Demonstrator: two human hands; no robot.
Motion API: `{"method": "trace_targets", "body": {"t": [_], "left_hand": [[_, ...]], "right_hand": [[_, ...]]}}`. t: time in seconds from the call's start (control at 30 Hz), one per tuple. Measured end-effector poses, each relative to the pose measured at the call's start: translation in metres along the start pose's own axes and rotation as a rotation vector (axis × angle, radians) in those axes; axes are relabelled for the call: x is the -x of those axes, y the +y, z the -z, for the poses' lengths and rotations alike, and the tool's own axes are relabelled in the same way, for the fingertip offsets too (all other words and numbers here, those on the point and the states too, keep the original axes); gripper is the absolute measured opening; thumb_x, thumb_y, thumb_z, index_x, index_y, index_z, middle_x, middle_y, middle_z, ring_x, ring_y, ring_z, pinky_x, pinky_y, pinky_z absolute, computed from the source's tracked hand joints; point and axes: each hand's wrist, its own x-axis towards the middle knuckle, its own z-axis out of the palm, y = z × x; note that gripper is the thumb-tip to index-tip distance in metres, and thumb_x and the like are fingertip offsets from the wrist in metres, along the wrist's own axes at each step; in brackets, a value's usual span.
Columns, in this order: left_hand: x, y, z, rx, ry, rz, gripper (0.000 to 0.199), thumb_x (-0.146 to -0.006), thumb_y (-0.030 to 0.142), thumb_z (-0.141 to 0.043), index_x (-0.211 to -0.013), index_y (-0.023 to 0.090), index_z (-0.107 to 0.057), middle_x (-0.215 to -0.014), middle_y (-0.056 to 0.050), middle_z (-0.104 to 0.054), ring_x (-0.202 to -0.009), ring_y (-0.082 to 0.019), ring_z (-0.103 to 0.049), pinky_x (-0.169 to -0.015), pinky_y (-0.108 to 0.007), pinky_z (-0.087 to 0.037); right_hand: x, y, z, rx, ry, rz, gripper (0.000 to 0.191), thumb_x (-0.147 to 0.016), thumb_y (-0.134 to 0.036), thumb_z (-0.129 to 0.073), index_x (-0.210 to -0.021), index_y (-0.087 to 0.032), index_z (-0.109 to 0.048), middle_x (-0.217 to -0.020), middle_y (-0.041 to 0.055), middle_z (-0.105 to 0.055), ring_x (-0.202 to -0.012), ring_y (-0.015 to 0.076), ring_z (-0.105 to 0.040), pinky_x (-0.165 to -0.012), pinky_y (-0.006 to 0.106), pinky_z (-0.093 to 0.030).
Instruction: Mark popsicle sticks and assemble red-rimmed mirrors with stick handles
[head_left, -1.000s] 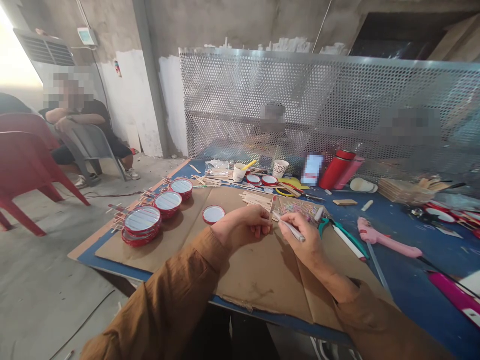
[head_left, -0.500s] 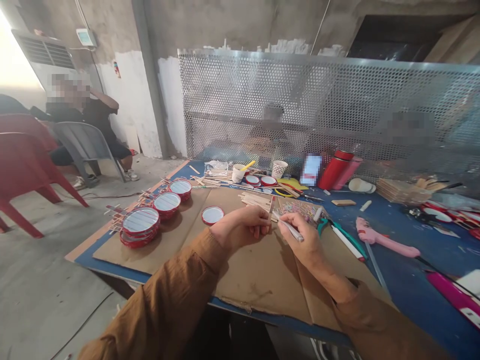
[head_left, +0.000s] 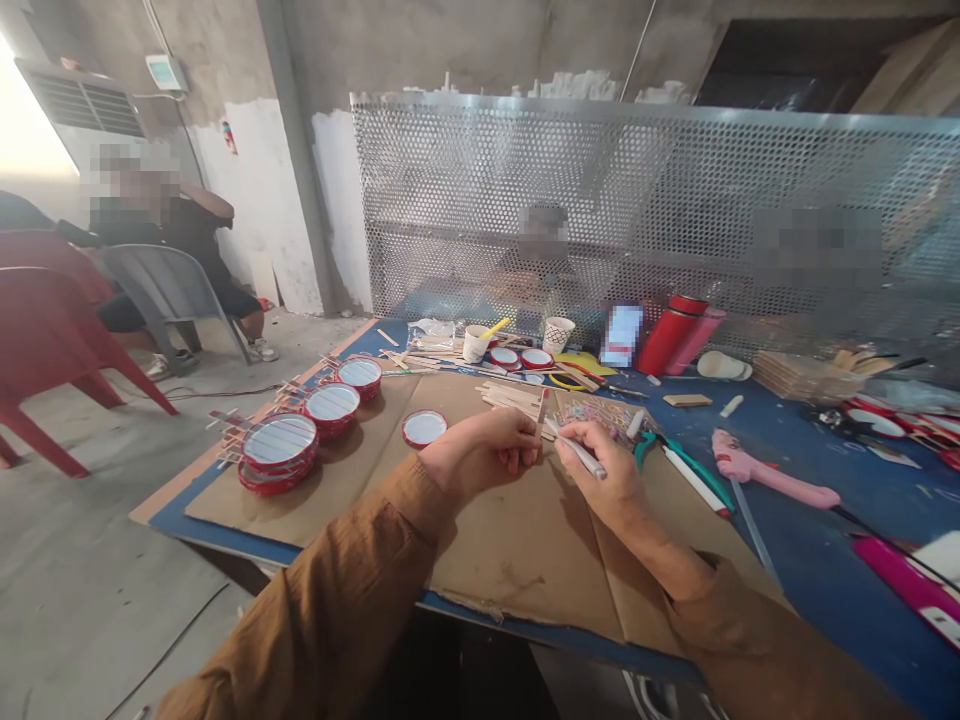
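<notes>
My left hand (head_left: 504, 443) is closed on a thin wooden craft stick (head_left: 541, 412) with a reddish tip, held upright over the cardboard. Pinched in my right hand (head_left: 604, 462) is a white marker pen (head_left: 583, 457), its point directed at the stick. Whether the point touches the wood I cannot tell. Behind my hands lie loose craft sticks (head_left: 504, 396) and a pile of small coloured sticks (head_left: 596, 414). Left of my left hand rests a round red-rimmed white disc (head_left: 424, 428). Stacks of similar discs with sticks attached (head_left: 279, 442) stand farther left.
A cardboard sheet (head_left: 517, 560) covers part of the blue table (head_left: 817, 540). At right lie teal-handled pliers (head_left: 686, 462), a red-and-white pen (head_left: 694, 480) and a pink glue gun (head_left: 769, 475). Paper cups (head_left: 475, 345), a red bottle (head_left: 670, 336) and a perforated metal screen (head_left: 465, 200) stand behind.
Both hands keep almost the same pose, stick and pen still held close together. The view has shifted very slightly.
</notes>
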Motion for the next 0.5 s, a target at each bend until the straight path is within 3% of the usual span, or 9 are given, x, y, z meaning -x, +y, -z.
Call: {"method": "trace_targets", "body": {"t": [0.5], "left_hand": [[-0.0025,-0.0050,0.0005,-0.043,0.028,-0.040,0.013,-0.081,0.016,-0.046,-0.071,0.013,-0.055,-0.058,0.002,-0.057,-0.046,-0.005,-0.054,-0.049,-0.015,-0.043]], "right_hand": [[0.0007,0.0011,-0.0002,0.024,-0.014,-0.017,0.012,-0.085,-0.032,-0.052,-0.088,-0.021,-0.056,-0.071,0.0012,-0.065,-0.062,0.0149,-0.061,-0.060,0.025,-0.046]]}}
